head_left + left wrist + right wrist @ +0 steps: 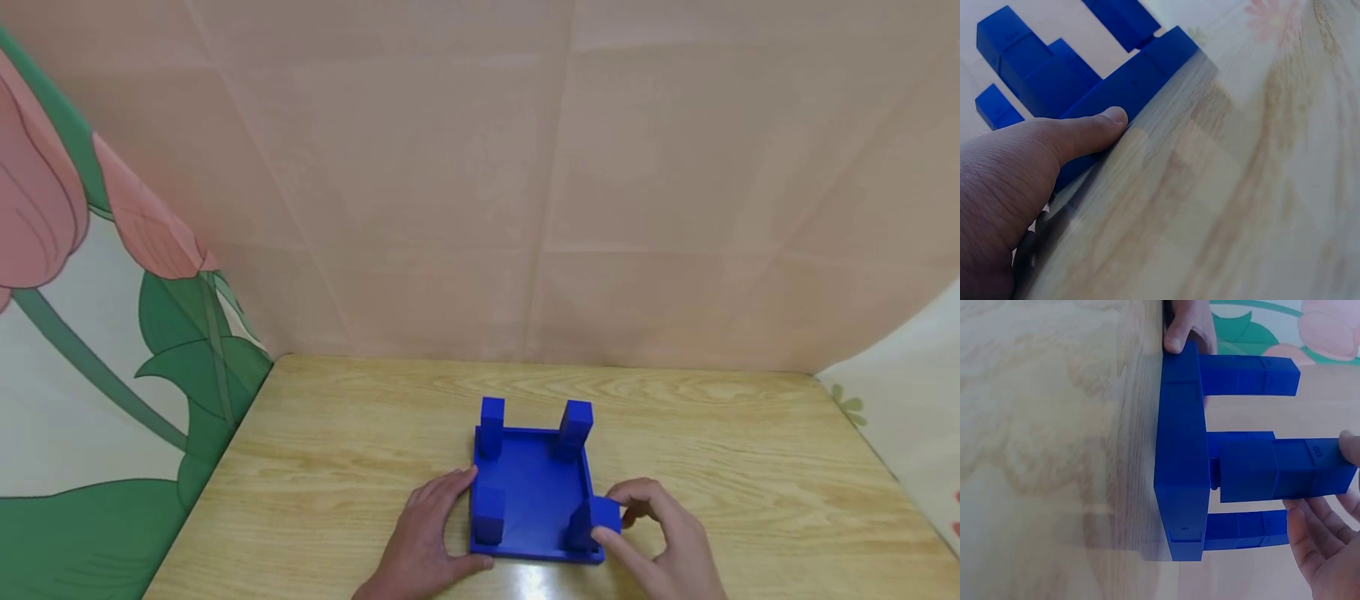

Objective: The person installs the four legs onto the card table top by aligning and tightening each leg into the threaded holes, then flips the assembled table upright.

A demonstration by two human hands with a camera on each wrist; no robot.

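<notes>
A blue square tray-like base (536, 492) lies on the table with upright blue posts at its corners. My left hand (423, 537) holds the base at its near left corner, thumb (1100, 128) along the near side and fingers on the left side. At the near right corner my right hand (667, 542) pinches a blue post (1310, 469) by its upper end between thumb and fingers. In the right wrist view a narrow gap with a small peg shows between this post and the base. The near left post (490, 517) stands beside my left hand.
Two more posts rise at the far corners, a far left post (492, 427) and a far right post (576, 427). The wood-grain table (337, 442) meets a plain pinkish cloth (450, 208) at the back. A flower-printed cloth (112, 333) hangs at left.
</notes>
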